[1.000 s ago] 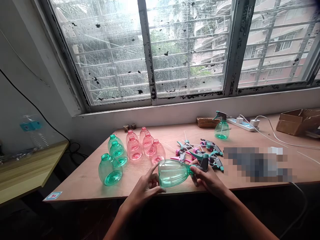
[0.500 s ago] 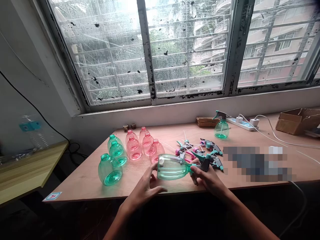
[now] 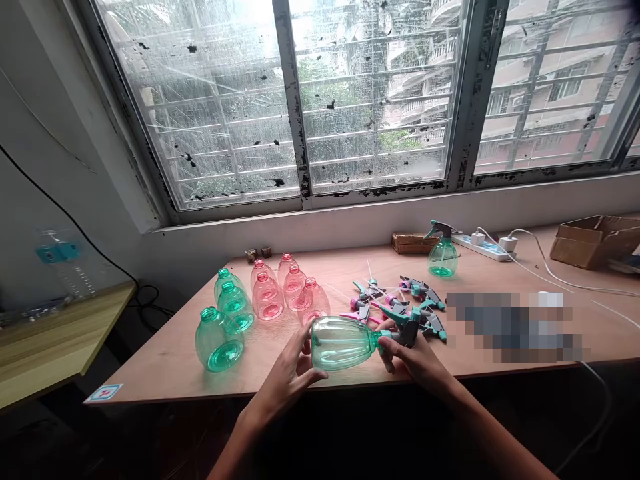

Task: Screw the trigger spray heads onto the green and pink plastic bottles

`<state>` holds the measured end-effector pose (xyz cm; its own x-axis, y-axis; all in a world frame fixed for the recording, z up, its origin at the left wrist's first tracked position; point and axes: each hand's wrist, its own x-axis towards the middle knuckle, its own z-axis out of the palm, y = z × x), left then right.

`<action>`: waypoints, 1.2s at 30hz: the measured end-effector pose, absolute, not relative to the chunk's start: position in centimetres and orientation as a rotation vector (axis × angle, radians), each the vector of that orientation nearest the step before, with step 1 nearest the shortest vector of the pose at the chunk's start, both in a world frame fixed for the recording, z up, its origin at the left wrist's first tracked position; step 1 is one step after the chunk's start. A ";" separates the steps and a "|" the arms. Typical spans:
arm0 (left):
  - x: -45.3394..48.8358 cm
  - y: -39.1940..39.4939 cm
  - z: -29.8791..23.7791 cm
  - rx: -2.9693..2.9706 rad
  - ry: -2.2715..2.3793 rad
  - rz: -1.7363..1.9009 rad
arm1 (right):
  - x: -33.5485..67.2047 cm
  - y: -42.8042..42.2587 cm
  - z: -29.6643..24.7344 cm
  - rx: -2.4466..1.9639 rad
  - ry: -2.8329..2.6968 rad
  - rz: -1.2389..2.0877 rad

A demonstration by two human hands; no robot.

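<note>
A green see-through spray bottle (image 3: 343,343) lies sideways in the air above the table's front edge, its base to the left. My right hand (image 3: 413,357) is closed around its neck and the grey-and-green trigger head (image 3: 410,327). At the base, my left hand (image 3: 295,367) cups the bottle, fingers on the far side and thumb along the lower edge. Just behind, several loose trigger heads (image 3: 423,290) in grey, pink and green lie in a pile. Capless pink bottles (image 3: 269,297) and green bottles (image 3: 220,340) stand upright to the left.
A complete green spray bottle (image 3: 443,257) stands at the back, near a brown block (image 3: 413,243) and a white power strip (image 3: 485,247) with cables. An open cardboard box (image 3: 593,243) is at the far right. A blurred patch (image 3: 520,327) covers something on the right of the table.
The bottle's base has shifted slightly left and down and turned a little towards me. My left thumb has come closer to the bottle. My right hand keeps its hold.
</note>
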<state>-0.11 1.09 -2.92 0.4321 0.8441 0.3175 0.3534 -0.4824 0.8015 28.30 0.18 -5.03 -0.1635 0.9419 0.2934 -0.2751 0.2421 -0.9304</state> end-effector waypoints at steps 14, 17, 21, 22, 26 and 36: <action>0.0 0.9 -3.5 2.110 0.985 0.965 | 28.3 0.2 -5.0 -0.711 -1.239 1.265; 0.0 1.0 -3.1 2.217 1.104 0.936 | 28.3 0.1 -4.7 -0.706 -1.246 1.268; 0.0 1.2 -2.8 2.294 1.141 0.938 | 28.4 0.1 -4.8 -0.698 -1.283 1.268; 0.0 1.2 -2.8 2.279 1.107 0.956 | 28.5 0.1 -4.9 -0.703 -1.297 1.270; -0.1 1.0 -2.7 2.149 0.994 1.034 | 28.5 0.2 -5.1 -0.716 -1.318 1.268; 0.3 1.1 -3.2 2.151 0.867 1.139 | 28.5 0.7 -5.6 -0.687 -1.233 1.244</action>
